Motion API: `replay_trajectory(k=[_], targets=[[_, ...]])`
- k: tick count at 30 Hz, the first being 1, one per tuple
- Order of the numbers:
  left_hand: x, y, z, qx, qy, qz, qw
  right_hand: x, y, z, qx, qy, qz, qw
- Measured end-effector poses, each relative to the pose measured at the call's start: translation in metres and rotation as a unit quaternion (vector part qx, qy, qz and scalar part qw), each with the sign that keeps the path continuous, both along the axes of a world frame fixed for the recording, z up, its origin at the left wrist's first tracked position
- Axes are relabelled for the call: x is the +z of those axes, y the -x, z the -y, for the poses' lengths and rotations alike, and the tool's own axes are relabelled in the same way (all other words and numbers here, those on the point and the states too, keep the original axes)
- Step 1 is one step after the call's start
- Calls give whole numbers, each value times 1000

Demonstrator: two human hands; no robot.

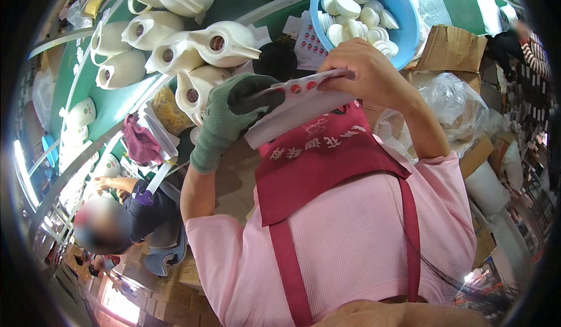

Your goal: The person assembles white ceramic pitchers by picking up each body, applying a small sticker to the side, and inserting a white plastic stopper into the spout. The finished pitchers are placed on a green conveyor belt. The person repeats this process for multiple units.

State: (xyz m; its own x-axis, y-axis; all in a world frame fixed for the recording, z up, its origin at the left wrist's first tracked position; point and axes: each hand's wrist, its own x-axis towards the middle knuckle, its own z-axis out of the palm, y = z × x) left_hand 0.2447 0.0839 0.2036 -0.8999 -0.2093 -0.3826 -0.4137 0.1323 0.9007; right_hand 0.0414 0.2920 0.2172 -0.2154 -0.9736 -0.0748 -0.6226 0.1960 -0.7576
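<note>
My left hand point(225, 116), in a green knitted glove with a dark palm, grips one end of a white sticker sheet point(274, 119) with round red stickers. The bare right hand point(371, 70) pinches the sheet's other end, thumb and fingers closed on it. The sheet is bent and held up in front of my dark red apron point(327, 163). Just beyond my gloved hand, several cream-white jugs point(225, 43) lie on their sides, round dark openings showing. Behind my right hand stands a light blue basin point(412, 26) holding white round lids point(347, 7).
Another sticker sheet point(308, 43) lies on the green work surface point(120, 99) beside a black round object point(274, 60). At right are an open cardboard box point(450, 49) and clear plastic bags point(453, 102). A co-worker point(149, 210) sits at left, near a maroon cloth point(142, 140).
</note>
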Motion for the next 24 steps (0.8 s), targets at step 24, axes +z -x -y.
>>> replay_trajectory(k=[24], targets=[[6, 13, -17, -61, 57, -56, 995, 2, 5, 0, -12, 2, 76, 997]])
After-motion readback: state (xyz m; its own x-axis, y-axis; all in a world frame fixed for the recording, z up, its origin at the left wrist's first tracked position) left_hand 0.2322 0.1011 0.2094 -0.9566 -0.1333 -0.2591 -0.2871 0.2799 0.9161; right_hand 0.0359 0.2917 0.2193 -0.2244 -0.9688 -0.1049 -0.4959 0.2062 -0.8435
